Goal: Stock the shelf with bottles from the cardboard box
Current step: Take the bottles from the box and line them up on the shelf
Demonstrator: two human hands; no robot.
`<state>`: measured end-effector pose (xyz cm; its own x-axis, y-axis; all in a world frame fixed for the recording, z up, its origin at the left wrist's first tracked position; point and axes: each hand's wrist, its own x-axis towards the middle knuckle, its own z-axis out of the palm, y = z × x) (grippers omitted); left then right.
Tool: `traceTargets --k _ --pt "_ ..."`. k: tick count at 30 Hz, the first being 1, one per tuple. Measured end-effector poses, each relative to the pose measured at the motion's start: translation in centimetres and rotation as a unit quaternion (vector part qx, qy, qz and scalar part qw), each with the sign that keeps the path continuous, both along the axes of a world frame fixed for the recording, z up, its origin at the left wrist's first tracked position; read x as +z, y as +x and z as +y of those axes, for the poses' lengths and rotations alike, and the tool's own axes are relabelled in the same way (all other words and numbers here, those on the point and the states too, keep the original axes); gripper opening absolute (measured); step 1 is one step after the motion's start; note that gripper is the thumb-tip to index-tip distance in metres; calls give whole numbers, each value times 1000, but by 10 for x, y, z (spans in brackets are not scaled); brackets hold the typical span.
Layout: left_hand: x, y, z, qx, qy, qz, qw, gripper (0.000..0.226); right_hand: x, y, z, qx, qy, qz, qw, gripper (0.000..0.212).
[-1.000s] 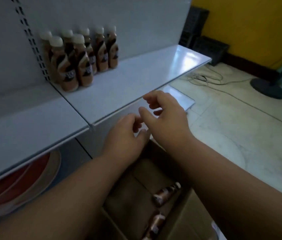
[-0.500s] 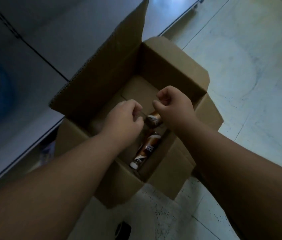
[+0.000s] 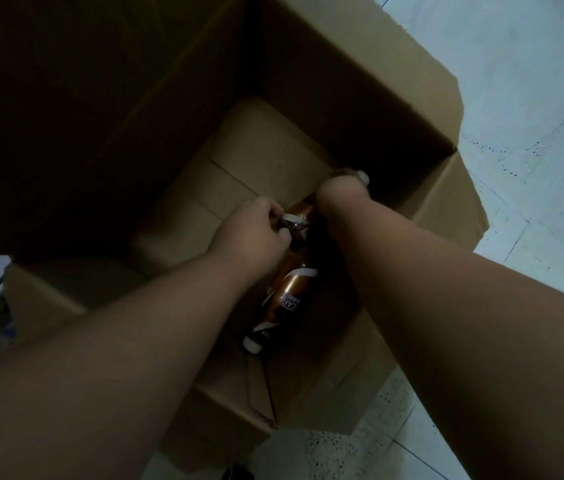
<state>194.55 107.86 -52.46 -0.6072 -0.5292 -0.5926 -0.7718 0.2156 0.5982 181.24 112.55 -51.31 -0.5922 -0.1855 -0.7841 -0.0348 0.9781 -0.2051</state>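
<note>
The dim light hides much of the open cardboard box [image 3: 360, 109], its left wall lost in shadow. Two coffee bottles show inside. The upper bottle [image 3: 303, 211] lies mostly covered by both hands, only a white end poking out far right. The right hand [image 3: 341, 192] wraps its far part, fingers out of sight; the left hand [image 3: 256, 230] curls closed on its near part. The lower bottle [image 3: 284, 299] lies loose on the box bottom, cap toward the near side. Pale tiled floor [image 3: 533, 98] lies right.

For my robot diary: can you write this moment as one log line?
stage: picking | left hand: gripping bottle | right hand: same bottle | second bottle: lying in cardboard box
</note>
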Motion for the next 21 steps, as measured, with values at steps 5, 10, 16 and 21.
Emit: traceTargets --k 5,10,16,21 --pt "-23 -15 -7 2 63 -77 995 70 -37 -10 -10 -194 -124 20 973 43" --pt "-4 -9 -15 71 139 -27 987 61 -20 0 -15 -336 -239 -22 911 58" --pt "108 7 -27 149 105 72 981 64 107 2 -23 -307 -378 -128 864 29" --pt "222 20 -44 65 54 88 993 70 223 8 -25 -234 -455 -165 843 19"
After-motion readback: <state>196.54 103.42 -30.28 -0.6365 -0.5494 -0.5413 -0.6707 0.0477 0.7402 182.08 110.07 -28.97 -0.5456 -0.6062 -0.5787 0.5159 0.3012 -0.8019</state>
